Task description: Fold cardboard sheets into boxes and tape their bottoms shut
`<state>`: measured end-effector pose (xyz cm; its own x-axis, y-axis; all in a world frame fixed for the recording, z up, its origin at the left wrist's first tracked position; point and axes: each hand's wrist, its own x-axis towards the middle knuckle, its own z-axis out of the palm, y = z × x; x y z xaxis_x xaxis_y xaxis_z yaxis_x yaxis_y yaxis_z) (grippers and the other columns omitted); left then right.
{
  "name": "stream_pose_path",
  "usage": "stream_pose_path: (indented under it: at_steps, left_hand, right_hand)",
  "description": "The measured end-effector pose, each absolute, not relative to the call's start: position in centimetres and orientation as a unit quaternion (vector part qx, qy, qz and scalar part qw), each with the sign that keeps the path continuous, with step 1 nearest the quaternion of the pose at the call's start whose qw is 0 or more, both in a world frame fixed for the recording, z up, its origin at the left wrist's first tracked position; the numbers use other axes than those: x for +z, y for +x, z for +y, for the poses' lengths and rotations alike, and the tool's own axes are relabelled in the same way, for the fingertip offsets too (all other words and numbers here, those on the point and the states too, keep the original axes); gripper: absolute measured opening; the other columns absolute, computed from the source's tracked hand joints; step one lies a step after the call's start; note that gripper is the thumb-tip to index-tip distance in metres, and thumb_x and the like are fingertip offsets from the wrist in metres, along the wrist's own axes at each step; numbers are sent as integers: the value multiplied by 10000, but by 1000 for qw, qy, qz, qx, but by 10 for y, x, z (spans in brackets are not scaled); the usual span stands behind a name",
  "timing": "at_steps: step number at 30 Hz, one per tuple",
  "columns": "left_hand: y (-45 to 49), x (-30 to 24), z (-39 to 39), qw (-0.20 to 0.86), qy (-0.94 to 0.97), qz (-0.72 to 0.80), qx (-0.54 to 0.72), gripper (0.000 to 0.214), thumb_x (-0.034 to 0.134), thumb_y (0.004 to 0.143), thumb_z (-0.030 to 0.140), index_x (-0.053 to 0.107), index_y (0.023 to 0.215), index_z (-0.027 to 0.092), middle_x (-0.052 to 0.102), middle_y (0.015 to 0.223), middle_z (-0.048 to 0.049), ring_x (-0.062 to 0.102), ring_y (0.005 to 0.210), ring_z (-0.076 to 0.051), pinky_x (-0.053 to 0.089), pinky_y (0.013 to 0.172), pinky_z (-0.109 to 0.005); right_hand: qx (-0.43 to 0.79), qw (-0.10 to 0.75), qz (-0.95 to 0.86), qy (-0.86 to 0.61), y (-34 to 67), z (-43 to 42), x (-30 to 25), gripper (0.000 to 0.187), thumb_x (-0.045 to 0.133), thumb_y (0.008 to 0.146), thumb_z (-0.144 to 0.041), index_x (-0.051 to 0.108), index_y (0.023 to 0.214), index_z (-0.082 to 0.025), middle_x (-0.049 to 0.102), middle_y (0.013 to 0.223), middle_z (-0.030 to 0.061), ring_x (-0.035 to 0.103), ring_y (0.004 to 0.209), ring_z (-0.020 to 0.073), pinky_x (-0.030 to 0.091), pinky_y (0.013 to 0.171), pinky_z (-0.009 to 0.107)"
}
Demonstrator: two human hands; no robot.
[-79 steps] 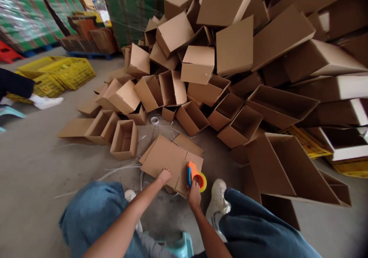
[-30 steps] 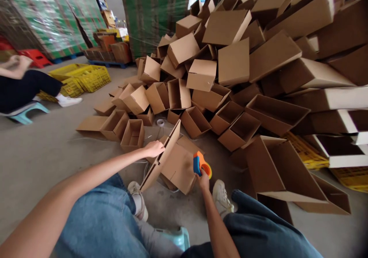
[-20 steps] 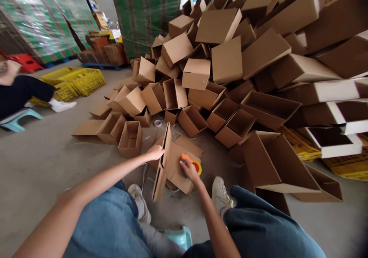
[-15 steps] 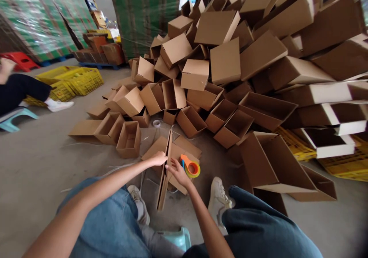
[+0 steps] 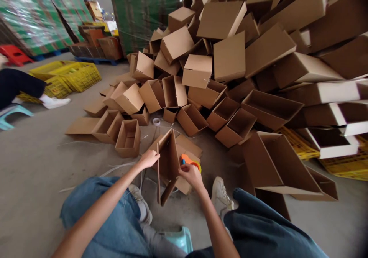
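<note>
A brown cardboard box [image 5: 168, 158], partly unfolded into a narrow sleeve, stands between my two hands above the floor. My left hand [image 5: 150, 158] is closed on its left wall. The fingers of my right hand [image 5: 192, 175] pinch the edge of its right wall. Just behind my right hand lies an orange tape dispenser [image 5: 186, 159] with a yellowish tape roll, partly covered by that hand. Flat cardboard pieces [image 5: 188, 145] lie on the floor under and behind the box.
A large heap of open cardboard boxes [image 5: 175, 45] rises ahead and to the right. A white tape roll [image 5: 156, 122] lies on the floor. Yellow crates [image 5: 83, 76] and a seated person's leg [image 5: 23, 85] are at the left. A light blue stool [image 5: 181, 239] stands below me.
The cardboard box was nearly flat and has opened into a sleeve. My hands have moved apart, the right one now pinching the right wall's edge.
</note>
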<state>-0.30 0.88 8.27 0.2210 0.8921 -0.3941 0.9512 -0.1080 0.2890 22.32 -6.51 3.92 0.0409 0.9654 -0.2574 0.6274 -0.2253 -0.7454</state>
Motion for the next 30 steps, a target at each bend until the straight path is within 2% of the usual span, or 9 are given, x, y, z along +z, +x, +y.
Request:
stream_pose_path:
  at_steps: [3, 6, 11, 18, 21, 23, 26, 28, 30]
  left_hand:
    - [-20, 88, 11, 243, 712, 656, -55, 461, 329, 908, 362, 682, 710, 141, 727, 858, -168, 691, 866, -252, 432, 660, -274]
    - [-39, 88, 11, 236, 663, 710, -26, 447, 336, 894, 364, 677, 713, 138, 730, 881, -179, 692, 903, -277, 458, 679, -292]
    - [-69, 68, 9, 407, 532, 735, 103, 374, 334, 868, 274, 671, 770, 144, 754, 859, -96, 716, 828, -187, 512, 676, -221]
    - [-80, 42, -13, 472, 477, 723, 161, 351, 372, 834, 308, 672, 749, 148, 754, 785, -82, 721, 775, -190, 541, 678, -235]
    - [-84, 39, -21, 451, 522, 717, 104, 302, 506, 793, 381, 683, 738, 142, 736, 712, -69, 713, 763, -213, 533, 678, -257]
    - [-84, 38, -24, 447, 545, 701, 104, 290, 602, 745, 401, 693, 828, 138, 747, 813, -73, 702, 854, -233, 531, 728, -277]
    - [-80, 38, -25, 419, 542, 710, 163, 572, 746, 631, 398, 623, 1119, 126, 674, 1164, -141, 598, 1139, -299, 497, 907, -368]
    - [-77, 39, -24, 352, 542, 738, 195, 903, 828, 522, 382, 477, 1312, 124, 511, 1379, -193, 427, 1321, -348, 404, 1038, -447]
    - [-75, 40, -23, 306, 577, 722, 229, 1101, 849, 491, 338, 308, 1434, 164, 342, 1504, -185, 274, 1412, -342, 293, 1125, -469]
  right_hand:
    - [303, 176, -603, -717, 225, -67, 49, 176, 568, 791, -333, 722, 769, -250, 727, 772, -2, 674, 770, 173, 426, 611, 232]
    - [228, 133, -628, -732, 228, -67, 52, 214, 524, 838, -339, 724, 844, -260, 726, 808, 17, 670, 773, 181, 404, 602, 232]
    - [143, 88, -628, -760, 240, -64, 54, 298, 439, 920, -389, 696, 995, -260, 734, 874, 62, 679, 752, 194, 374, 588, 241]
    - [151, 90, -621, -764, 246, -59, 56, 290, 419, 940, -375, 679, 1022, -277, 733, 888, 48, 679, 765, 190, 365, 586, 239]
    - [169, 99, -625, -756, 244, -58, 58, 270, 446, 933, -372, 688, 1002, -276, 734, 886, 48, 679, 793, 194, 380, 603, 235]
    - [182, 105, -622, -754, 240, -58, 59, 255, 462, 924, -364, 694, 988, -278, 734, 881, 46, 679, 801, 195, 387, 612, 233]
    - [199, 128, -608, -758, 231, -57, 59, 269, 454, 925, -386, 692, 999, -284, 732, 903, 46, 678, 820, 197, 411, 645, 241]
    - [209, 151, -605, -753, 225, -56, 56, 315, 431, 930, -436, 670, 1055, -273, 727, 927, 53, 674, 854, 203, 430, 685, 253]
    - [227, 171, -603, -745, 223, -56, 51, 393, 410, 923, -504, 637, 1124, -255, 719, 952, 62, 669, 889, 210, 443, 722, 268]
